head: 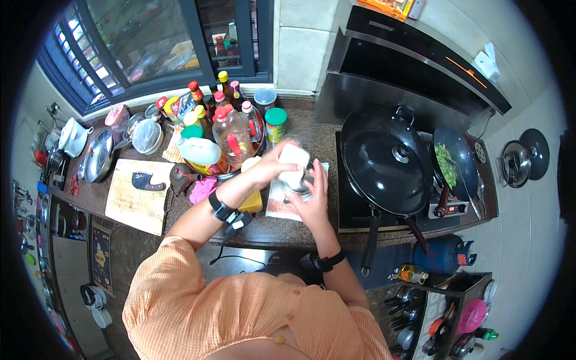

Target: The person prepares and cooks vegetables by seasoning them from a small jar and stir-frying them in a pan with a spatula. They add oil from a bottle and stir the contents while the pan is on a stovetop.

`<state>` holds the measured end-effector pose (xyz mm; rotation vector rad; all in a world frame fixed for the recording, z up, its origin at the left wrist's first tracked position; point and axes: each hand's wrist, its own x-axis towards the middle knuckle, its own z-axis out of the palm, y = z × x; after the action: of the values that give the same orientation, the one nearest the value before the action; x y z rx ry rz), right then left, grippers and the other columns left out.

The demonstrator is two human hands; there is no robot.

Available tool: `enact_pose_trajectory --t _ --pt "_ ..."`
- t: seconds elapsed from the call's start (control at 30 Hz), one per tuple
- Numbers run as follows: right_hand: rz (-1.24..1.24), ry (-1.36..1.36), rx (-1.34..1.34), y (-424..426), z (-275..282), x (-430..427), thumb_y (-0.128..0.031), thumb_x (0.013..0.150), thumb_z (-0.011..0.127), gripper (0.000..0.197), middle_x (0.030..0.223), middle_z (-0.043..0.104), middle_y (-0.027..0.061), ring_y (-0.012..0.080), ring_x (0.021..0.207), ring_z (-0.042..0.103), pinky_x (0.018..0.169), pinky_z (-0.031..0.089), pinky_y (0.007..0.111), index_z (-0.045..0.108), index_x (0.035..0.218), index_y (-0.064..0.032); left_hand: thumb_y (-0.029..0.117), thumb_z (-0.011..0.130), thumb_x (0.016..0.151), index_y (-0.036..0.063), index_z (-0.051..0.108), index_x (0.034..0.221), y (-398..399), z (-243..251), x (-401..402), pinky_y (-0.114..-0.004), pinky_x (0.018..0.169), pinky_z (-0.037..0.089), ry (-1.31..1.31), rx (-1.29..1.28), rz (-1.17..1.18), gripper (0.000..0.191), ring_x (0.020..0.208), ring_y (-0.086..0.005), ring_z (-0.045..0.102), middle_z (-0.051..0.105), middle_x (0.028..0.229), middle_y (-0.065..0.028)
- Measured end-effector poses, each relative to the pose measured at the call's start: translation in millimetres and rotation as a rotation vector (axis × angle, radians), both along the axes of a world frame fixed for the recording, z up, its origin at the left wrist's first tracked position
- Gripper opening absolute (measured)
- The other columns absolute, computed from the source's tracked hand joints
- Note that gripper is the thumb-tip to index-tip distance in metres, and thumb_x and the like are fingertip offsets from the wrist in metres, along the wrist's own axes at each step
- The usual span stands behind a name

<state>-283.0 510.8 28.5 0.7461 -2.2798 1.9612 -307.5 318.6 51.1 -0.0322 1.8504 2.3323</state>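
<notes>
My left hand grips a small white container, blurred and tilted above a small bowl or jar that looks clear or metallic. My right hand is curled at the right side of this vessel, fingers apart and seeming to touch it; its grip is partly hidden. Beneath them lies a light printed mat or sheet on the dark stone counter. Beside my left forearm are a yellow container and a pink cloth. A tub with a green lid stands just behind the hands.
Bottles and an oil jug crowd the counter behind my left arm. Further left, a cleaver rests on a cutting board. To the right stand a large lidded wok and a smaller pan with green food, their handles jutting toward the front edge.
</notes>
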Motion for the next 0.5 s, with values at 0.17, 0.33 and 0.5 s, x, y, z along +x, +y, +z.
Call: enact_pose_trajectory --t 0.17,0.33,0.5 --pt "0.183 -0.181 0.275 57 -27 34 -0.024 0.086 0.078 0.054 0.129 0.065 0.0179 0.0294 0.12 0.063 0.1 0.05 0.037 0.062 0.133 -0.0047 0.046 0.089 0.064 0.0085 0.034 0.154 -21 -12 -85 -0.046 0.111 0.041 0.218 -0.99 0.313 0.112 0.132 -0.0429 0.048 0.049 0.138 -0.0298" --pt "0.24 -0.3 0.488 172 -33 95 -0.03 0.093 0.07 0.029 0.102 0.074 0.0157 0.0286 0.095 0.07 0.083 0.053 0.037 0.073 0.107 -0.0042 0.048 0.092 0.06 0.0157 0.027 0.159 -26 -75 -132 -0.049 0.111 0.041 0.086 -1.341 0.019 0.123 0.132 -0.0439 0.048 0.044 0.145 -0.032" --pt "0.057 -0.636 0.867 334 -10 133 -0.031 0.095 0.066 0.029 0.089 0.071 0.0177 0.0313 0.083 0.07 0.074 0.054 0.039 0.07 0.099 -0.0029 0.048 0.094 0.059 0.0131 0.018 0.161 -15 -96 -141 -0.047 0.115 0.037 -0.048 -1.481 -0.044 0.132 0.141 -0.0461 0.039 0.039 0.149 -0.0346"
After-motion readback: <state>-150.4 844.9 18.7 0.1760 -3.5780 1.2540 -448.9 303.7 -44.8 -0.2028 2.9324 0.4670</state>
